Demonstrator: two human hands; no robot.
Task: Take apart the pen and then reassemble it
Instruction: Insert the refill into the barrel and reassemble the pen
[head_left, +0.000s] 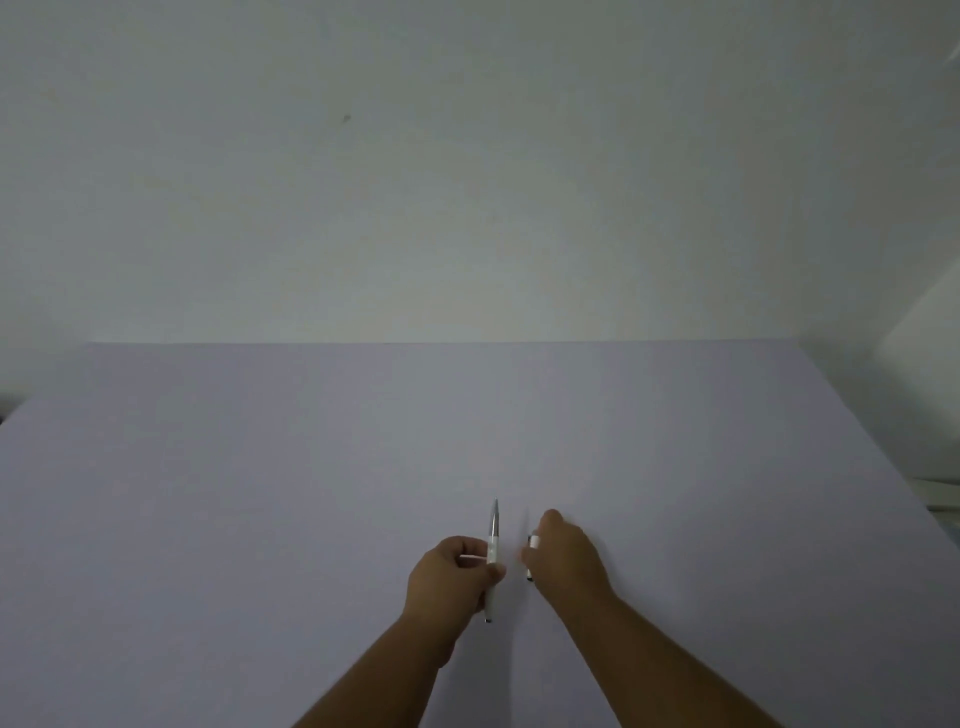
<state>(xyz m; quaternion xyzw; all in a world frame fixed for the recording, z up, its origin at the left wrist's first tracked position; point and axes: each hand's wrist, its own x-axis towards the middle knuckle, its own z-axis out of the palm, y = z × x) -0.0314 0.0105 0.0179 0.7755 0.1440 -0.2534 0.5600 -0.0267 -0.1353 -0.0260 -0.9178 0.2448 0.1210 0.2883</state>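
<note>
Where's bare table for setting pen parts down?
Table is bare left of the left hand, right of the right hand, and from the pen tip to the far edge. Only the gap between the hands is crowded.

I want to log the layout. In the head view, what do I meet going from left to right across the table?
left hand → pen → small pen part → right hand
</note>
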